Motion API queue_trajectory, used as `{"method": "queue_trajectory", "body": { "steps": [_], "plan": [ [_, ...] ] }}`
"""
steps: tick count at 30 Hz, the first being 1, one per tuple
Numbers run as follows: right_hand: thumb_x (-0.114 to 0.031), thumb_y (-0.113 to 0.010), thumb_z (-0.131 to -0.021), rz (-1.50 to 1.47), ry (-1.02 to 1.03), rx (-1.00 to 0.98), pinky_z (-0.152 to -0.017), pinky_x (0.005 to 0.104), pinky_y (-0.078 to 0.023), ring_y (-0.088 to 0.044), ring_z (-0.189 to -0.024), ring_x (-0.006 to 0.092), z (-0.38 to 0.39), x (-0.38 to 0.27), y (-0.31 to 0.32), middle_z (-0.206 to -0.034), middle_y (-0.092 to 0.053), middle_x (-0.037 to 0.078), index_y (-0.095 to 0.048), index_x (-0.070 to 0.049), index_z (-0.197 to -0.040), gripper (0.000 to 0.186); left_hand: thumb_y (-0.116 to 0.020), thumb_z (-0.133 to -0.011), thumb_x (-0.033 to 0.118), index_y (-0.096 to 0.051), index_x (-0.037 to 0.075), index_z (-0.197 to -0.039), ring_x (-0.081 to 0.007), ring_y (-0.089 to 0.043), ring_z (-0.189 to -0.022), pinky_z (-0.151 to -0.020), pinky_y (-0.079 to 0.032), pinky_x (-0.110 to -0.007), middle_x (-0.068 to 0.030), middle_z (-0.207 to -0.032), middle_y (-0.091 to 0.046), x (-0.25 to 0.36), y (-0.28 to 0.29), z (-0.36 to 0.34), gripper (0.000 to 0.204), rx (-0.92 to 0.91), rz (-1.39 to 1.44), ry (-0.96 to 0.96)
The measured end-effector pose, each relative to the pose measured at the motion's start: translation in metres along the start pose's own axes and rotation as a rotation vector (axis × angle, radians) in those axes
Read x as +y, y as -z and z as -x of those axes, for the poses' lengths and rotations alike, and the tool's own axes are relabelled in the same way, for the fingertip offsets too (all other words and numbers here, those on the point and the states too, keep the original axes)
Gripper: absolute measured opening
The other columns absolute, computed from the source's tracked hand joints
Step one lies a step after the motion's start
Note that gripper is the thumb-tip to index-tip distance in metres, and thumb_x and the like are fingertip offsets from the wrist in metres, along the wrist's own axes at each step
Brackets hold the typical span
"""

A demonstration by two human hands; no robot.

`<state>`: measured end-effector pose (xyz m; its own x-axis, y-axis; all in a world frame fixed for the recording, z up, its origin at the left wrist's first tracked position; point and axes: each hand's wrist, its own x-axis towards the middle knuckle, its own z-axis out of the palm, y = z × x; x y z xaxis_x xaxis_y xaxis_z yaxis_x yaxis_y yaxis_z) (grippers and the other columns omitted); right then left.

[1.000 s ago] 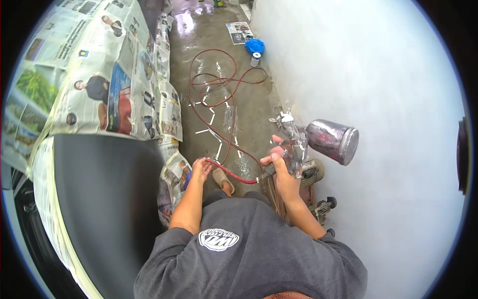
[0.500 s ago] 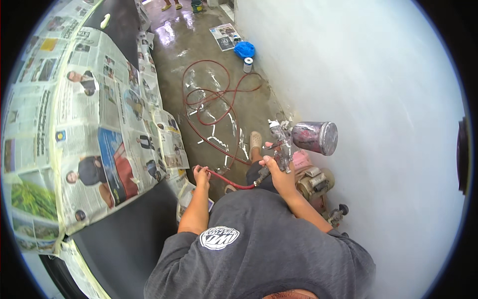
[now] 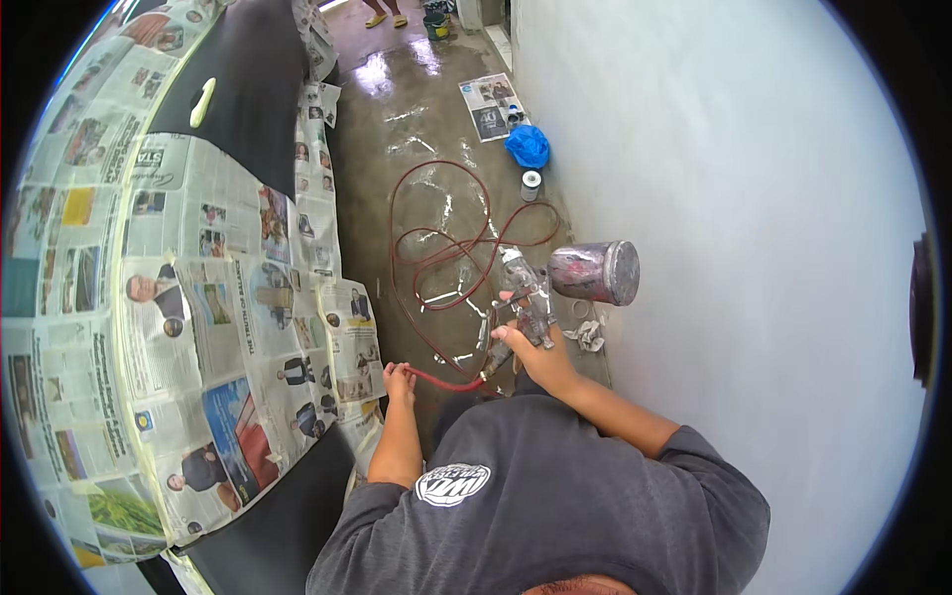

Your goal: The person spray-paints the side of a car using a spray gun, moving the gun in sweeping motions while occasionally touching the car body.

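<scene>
My right hand (image 3: 543, 359) is wrapped round the handle of a paint-smeared spray gun (image 3: 536, 315). A stained metal cup (image 3: 593, 273) is fixed to the gun and sticks out toward the wall, tilted on its side. From the gun's lower end a red air hose (image 3: 441, 382) runs left to my left hand (image 3: 399, 379). The fingers of that hand are closed on the hose, near the newspaper-covered vehicle side. Farther ahead, the same red hose appears to lie in loose loops on the floor.
Taped newspaper (image 3: 188, 327) covers much of the dark vehicle panel (image 3: 253, 74) on the left. A pale wall (image 3: 754, 248) bounds the right. Along it lie crumpled paper (image 3: 590, 335), a can (image 3: 531, 184), a blue plastic bag (image 3: 528, 147) and newspaper (image 3: 486, 119). Another person's feet (image 3: 387, 20) stand far ahead.
The view has shifted forward along the vehicle, and the machine beside my right arm has dropped out of sight. The spray gun sits farther left in view. Both hands keep their holds.
</scene>
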<state>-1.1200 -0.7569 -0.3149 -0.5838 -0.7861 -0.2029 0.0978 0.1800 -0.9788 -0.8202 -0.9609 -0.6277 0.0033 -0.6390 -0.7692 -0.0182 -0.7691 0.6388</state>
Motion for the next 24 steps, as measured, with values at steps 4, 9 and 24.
{"method": "queue_trajectory", "body": {
  "steps": [4,9,24],
  "plan": [
    [-0.008,-0.065,-0.098,-0.161,0.053,0.099,-0.088,0.0319,-0.054,-0.069,-0.098,0.0166,-0.058,-0.008,0.029,-0.119,-0.064,0.01,-0.047,0.0,-0.14,0.047,-0.061,-0.1,0.023,-0.036,0.015,-0.149,-0.0199,-0.064,-0.1,-0.087,-0.051,-0.04,-0.0054,-0.109,-0.067,0.019,-0.069,-0.006,0.056,0.006,0.065,0.011],
    [-0.012,-0.063,-0.101,-0.343,0.215,0.167,-0.087,0.0337,-0.055,-0.069,-0.096,0.0179,-0.123,-0.042,0.039,-0.126,-0.06,0.011,-0.048,0.001,-0.14,0.043,-0.056,-0.103,0.037,-0.038,0.009,-0.148,-0.024,-0.054,-0.118,-0.1,-0.044,-0.049,-0.0125,-0.127,-0.057,0.065,-0.112,-0.013,0.056,-0.147,-0.125,0.162],
    [-0.017,-0.062,-0.103,-0.396,0.043,0.247,-0.082,0.0336,-0.057,-0.068,-0.093,0.0175,-0.305,-0.026,0.062,-0.111,-0.063,0.008,-0.051,0.0,-0.136,0.039,-0.069,-0.092,0.027,-0.07,-0.001,-0.116,-0.0124,-0.064,-0.076,-0.072,-0.052,-0.023,-0.0045,-0.084,-0.067,0.45,-0.26,0.358,0.037,-1.047,0.716,-2.056]
  ]
}}
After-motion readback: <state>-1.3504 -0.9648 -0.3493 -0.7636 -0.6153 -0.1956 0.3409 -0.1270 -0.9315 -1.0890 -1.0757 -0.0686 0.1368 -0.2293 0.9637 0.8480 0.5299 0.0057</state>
